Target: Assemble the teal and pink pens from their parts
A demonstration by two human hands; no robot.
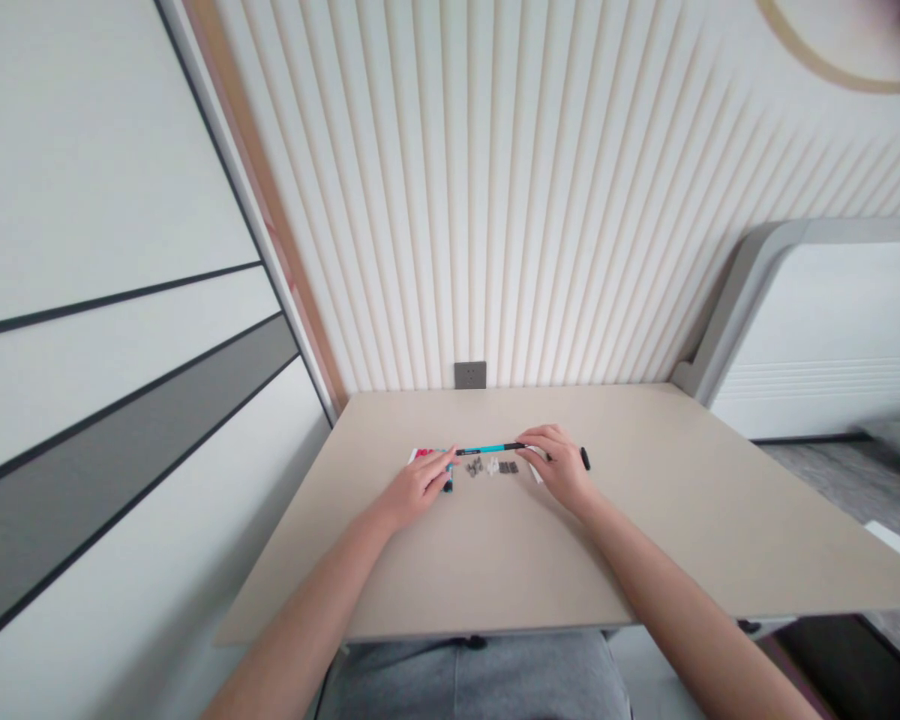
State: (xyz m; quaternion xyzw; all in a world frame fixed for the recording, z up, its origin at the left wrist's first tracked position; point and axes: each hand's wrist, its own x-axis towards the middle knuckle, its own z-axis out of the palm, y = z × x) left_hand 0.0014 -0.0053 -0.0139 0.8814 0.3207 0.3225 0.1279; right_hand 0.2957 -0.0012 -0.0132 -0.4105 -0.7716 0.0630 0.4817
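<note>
Between my two hands lies a thin black-and-blue rod (491, 449), sideways above the table. My left hand (416, 490) pinches its left end with the fingertips. The fingers of my right hand (559, 465) close on its right part. A short blue piece with a black end (448, 486) shows beside my left hand, mostly covered by it. Under the rod are small grey pieces (474, 467), clear or white bits (493, 466) and dark flat pieces (508, 467). Partly behind my left hand is a red-and-white packet or card (424, 454).
The pieces rest on a beige table (487, 560) against a ribbed wall. A black rounded item (585, 459) stands right of my right hand, and a white strip (535, 472) lies beneath it. A dark wall socket (470, 375) sits behind; a white cabinet (105, 450) borders the left.
</note>
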